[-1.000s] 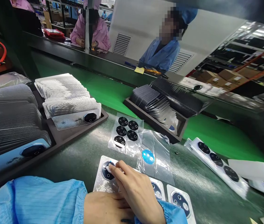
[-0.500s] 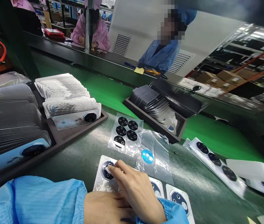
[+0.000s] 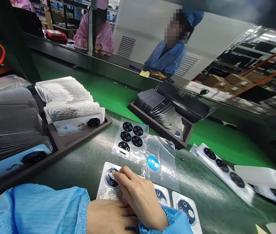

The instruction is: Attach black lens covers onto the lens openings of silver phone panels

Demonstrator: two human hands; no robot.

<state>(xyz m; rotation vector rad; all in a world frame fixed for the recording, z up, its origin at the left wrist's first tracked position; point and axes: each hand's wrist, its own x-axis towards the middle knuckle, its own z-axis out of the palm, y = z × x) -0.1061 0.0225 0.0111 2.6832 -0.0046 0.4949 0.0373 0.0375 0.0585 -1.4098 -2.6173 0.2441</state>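
Note:
My right hand [image 3: 138, 195] crosses over my left and reaches to the camera area of a silvery phone back cover [image 3: 103, 191]. Its fingers are drawn together, and a small whitish piece [image 3: 111, 175] shows at the fingertips, against the dark octagonal camera part; its kind is unclear. Flat on the bench lies my left hand [image 3: 112, 216], at the lower edge of that cover, its fingers hidden beneath my right hand. Two more covers, a partly hidden one [image 3: 162, 195] and a fuller one [image 3: 186, 208], lie to the right.
Beyond my hands lies a clear sheet with black octagonal stickers [image 3: 125, 136], beside a clear film with a blue disc [image 3: 153, 163]. Trays of stacked covers [image 3: 67, 130] [image 3: 161, 130] stand left and behind. Bagged camera parts [image 3: 222, 165] lie right. Co-workers sit across the bench.
The view has shifted very slightly. My hands keep nearly the same pose, with my right fingertips still at the camera part.

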